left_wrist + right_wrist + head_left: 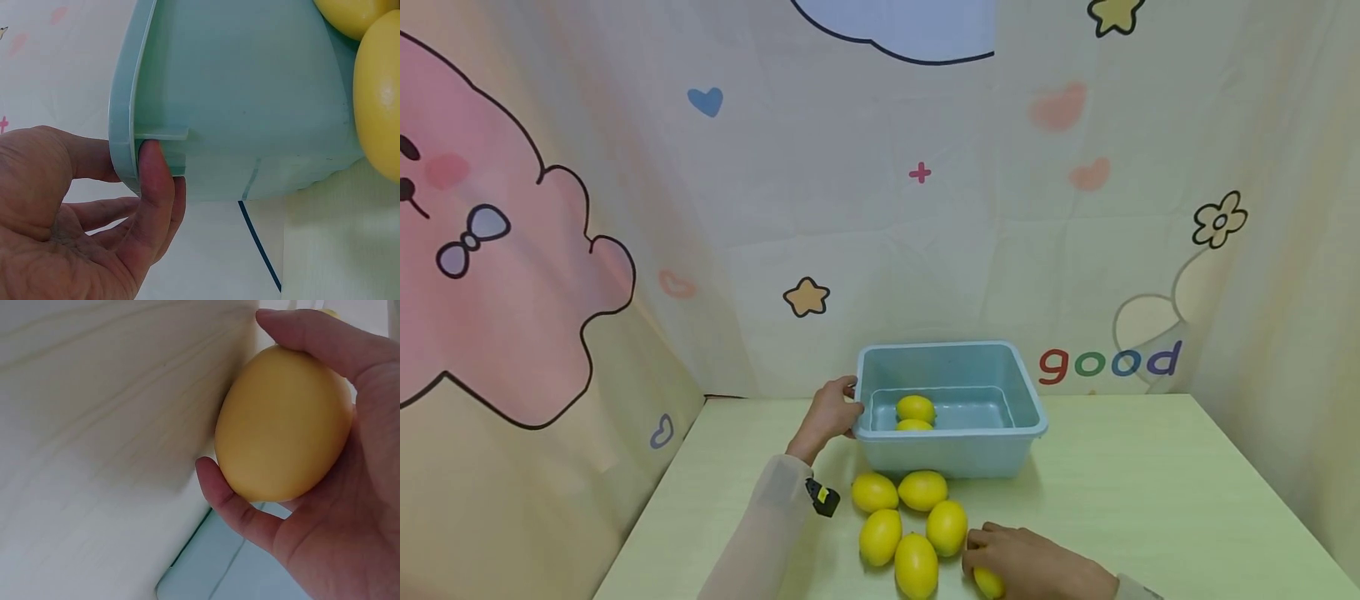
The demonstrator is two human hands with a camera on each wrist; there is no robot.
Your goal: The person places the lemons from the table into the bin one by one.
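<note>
A light blue plastic basin stands at the back of the table with two yellow lemons visible inside. My left hand grips its left rim; in the left wrist view the fingers of the hand curl under the rim. At the front, my right hand is round a lemon. In the right wrist view that lemon lies between thumb and fingers of the hand, close to the table surface. Several more lemons lie in front of the basin.
The pale green table extends to both sides of the basin. Behind it hangs a printed curtain with hearts, stars and the word "good". A black device is strapped on the left wrist.
</note>
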